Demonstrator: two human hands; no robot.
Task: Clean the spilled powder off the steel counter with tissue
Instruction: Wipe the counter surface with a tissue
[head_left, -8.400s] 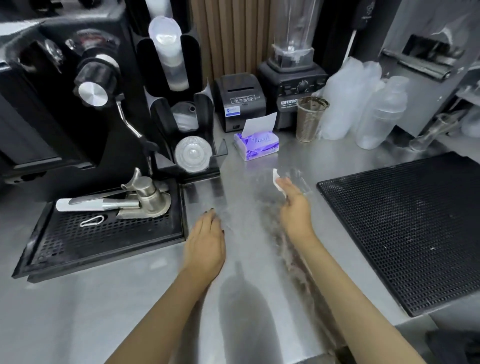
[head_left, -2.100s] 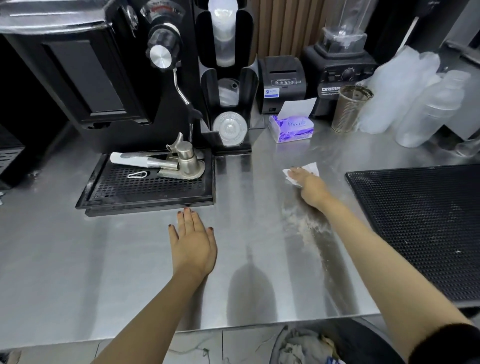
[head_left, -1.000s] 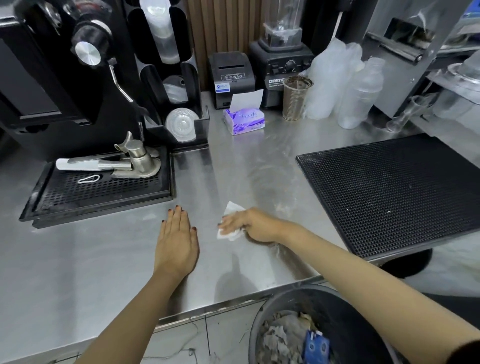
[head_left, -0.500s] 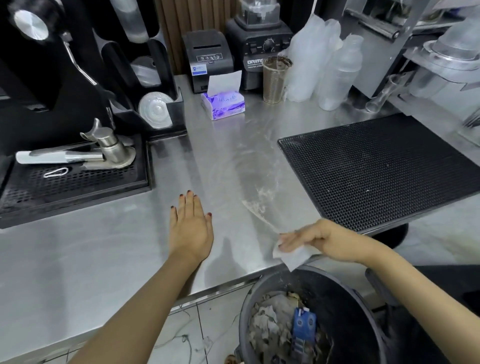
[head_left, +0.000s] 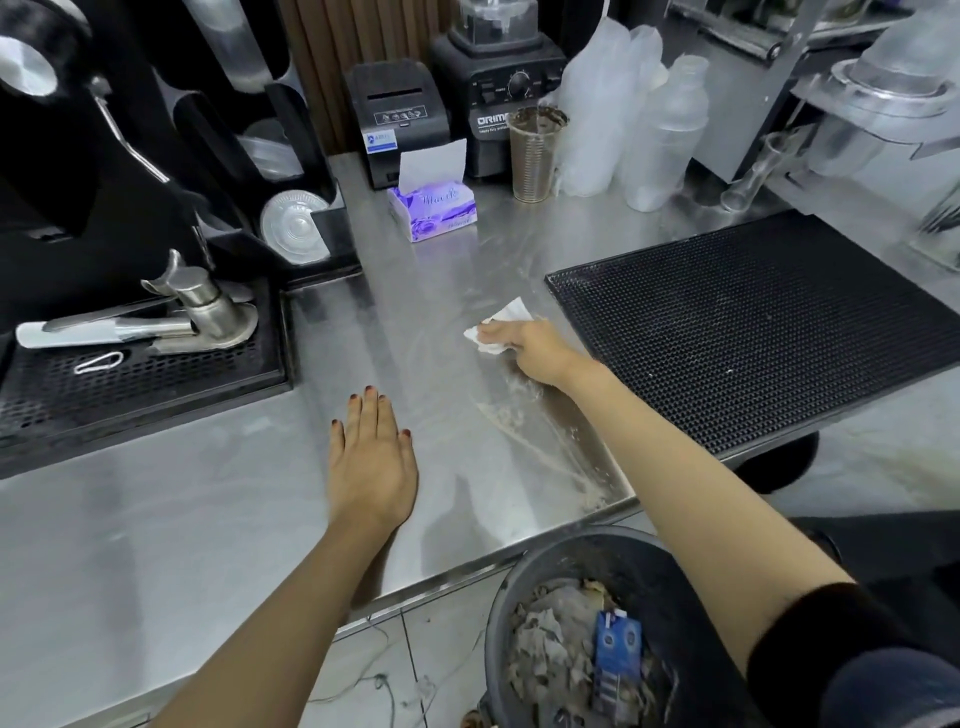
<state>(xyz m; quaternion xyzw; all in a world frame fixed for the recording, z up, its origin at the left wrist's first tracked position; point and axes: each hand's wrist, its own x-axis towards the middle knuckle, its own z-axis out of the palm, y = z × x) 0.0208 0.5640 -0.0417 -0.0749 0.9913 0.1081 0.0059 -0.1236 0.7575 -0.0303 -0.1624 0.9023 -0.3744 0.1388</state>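
While the left hand (head_left: 371, 462) lies flat on the steel counter (head_left: 171, 519), palm down, fingers straight and close together, gripping nothing, the right hand (head_left: 530, 348) is stretched out further along, pressing a white tissue (head_left: 498, 325) onto the metal; the tissue is crumpled under the fingertips, part of it sticking out past them toward the back of the counter, and the fingers are curled down over it, grasping it against the surface; the right arm reaches from the lower right across the counter's front edge, forearm nearly straight, with a dark sleeve at the upper arm; the spilled powder (head_left: 545, 447) lies behind the hand, a pale streak running from beside the wrist down to the counter's front edge, under the forearm; just to the right of the hand sits a black rubber mat (head_left: 753, 322); a purple tissue box (head_left: 434, 208) stands well beyond the hand toward the back, one sheet poking up; below the counter's edge, under the right arm, stands a grey bin (head_left: 524, 587) with crumpled waste in it
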